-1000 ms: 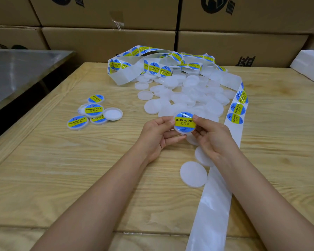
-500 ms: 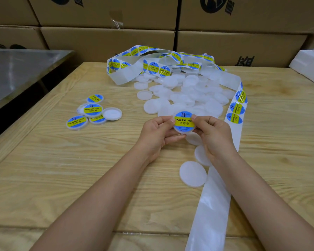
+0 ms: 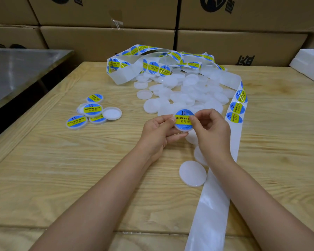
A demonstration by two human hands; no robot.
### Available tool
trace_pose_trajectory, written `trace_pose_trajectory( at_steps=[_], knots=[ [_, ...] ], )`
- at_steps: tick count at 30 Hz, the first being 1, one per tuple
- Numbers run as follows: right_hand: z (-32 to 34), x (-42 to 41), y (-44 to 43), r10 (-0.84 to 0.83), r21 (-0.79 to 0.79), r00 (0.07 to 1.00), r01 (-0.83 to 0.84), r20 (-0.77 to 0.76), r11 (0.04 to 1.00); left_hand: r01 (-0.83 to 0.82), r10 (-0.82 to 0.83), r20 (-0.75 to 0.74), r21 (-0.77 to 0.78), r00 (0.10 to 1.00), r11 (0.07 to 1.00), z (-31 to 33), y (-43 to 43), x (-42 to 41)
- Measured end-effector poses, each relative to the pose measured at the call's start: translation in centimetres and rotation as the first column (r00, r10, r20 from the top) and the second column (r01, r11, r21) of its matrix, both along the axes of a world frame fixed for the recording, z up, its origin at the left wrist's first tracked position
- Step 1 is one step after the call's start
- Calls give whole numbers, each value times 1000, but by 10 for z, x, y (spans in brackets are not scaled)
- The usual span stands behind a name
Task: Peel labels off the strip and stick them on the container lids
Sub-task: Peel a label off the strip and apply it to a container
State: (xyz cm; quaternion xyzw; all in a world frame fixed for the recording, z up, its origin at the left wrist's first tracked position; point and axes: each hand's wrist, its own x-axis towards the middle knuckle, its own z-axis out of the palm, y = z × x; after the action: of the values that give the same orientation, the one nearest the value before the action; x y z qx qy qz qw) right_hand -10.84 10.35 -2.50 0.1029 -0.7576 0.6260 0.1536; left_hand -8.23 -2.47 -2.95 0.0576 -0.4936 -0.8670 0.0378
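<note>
**Both hands on one labelled lid, mid-worktop**

The left hand (image 3: 159,131) and right hand (image 3: 210,131) meet over the middle of the wooden worktop (image 3: 62,169), sharing a single labelled lid (image 3: 182,122) lifted clear of the surface. The left hand grips the lid's left rim, thumb on top and fingers curled beneath it. The right hand's thumb lies across the right part of the blue-and-yellow label, covering the end of its printed words. Its other fingers are curled in, probably pinching the lid from behind, though that side is hidden.

The label strip (image 3: 237,109) runs from the near edge of the worktop, under the right forearm, up the right side and into loose loops along the far edge. Its near stretch is bare backing (image 3: 210,211); labels show on it just right of the right hand and all through the far loops.

A pile of bare white lids (image 3: 188,91) spreads from the far loops towards the hands. One lone bare lid (image 3: 192,175) lies nearer, touching the strip's left edge beside the right wrist.

Towards the left edge sits a small cluster of finished lids (image 3: 92,109), label up and partly overlapping, with one upturned lid (image 3: 112,113) just to their right.

Cardboard boxes (image 3: 107,42) are stacked behind the far edge. A metal table (image 3: 16,69) stands off the far left corner, and white foam (image 3: 312,64) sits at the far right corner.
</note>
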Motion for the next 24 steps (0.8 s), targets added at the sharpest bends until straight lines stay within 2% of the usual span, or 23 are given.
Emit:
trace_pose_trajectory(
  at_steps=[6, 17, 24],
  knots=[
    [1, 1, 0, 30, -63, 1000, -30, -3, 998, 11, -11, 5, 47, 1000, 999, 0, 0, 2],
    [-3, -3, -8, -122, -141, 989, 133, 90, 981, 86, -87, 9, 30, 996, 996, 0, 7, 5],
    [-6, 0, -13, 1, -120, 993, 13, 118, 993, 89, -87, -25, 95, 996, 991, 1, 5, 6]
  ],
)
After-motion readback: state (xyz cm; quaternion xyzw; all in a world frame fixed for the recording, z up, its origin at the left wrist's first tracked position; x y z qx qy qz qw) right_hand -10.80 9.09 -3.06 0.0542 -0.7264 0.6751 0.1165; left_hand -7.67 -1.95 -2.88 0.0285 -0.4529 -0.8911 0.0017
